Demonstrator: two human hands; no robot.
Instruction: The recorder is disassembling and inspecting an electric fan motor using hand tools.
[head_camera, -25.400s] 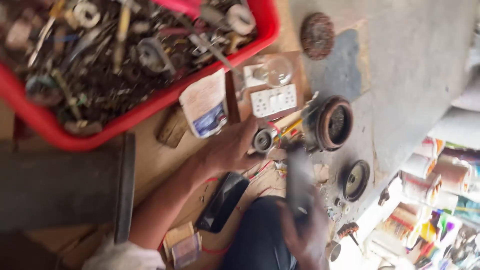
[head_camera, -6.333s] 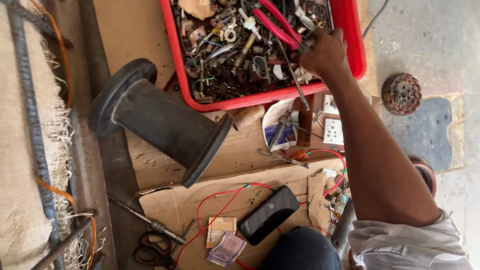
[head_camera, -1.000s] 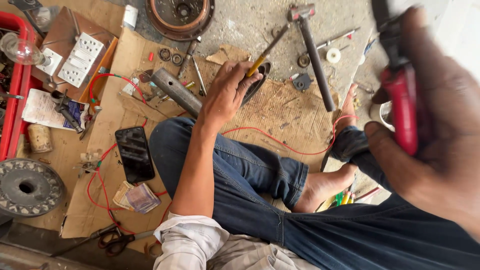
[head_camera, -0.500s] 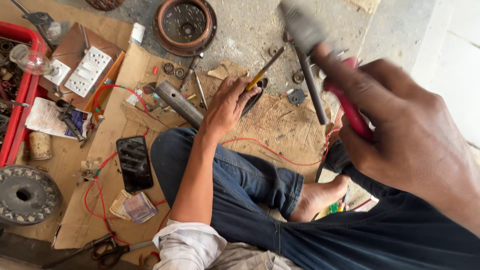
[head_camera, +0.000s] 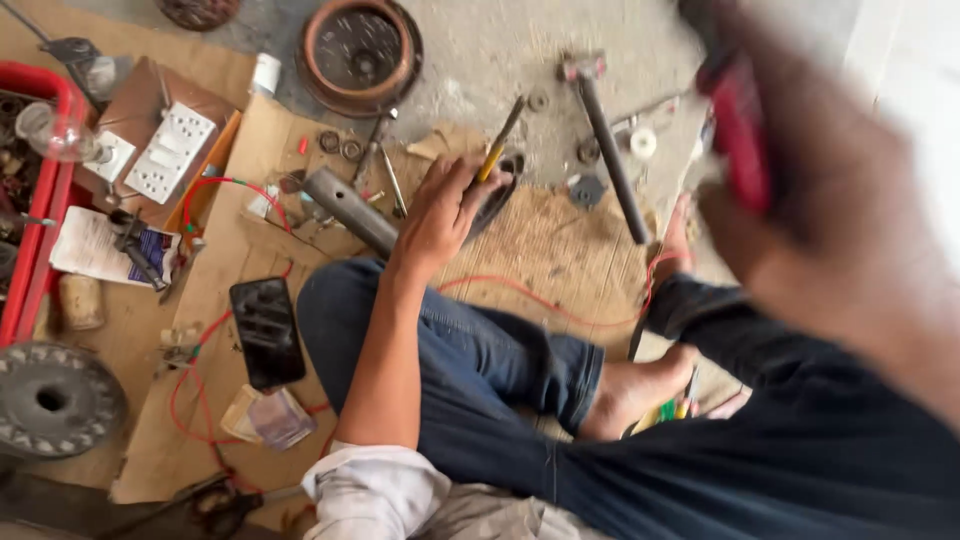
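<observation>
left hand (head_camera: 445, 210) centre: fingers clamped on screwdriver (head_camera: 497, 150) | right hand (head_camera: 840, 230) upper right, blurred: fingers clamped on red pliers (head_camera: 742, 140) | risk: pliers swinging near the face, could strike
</observation>
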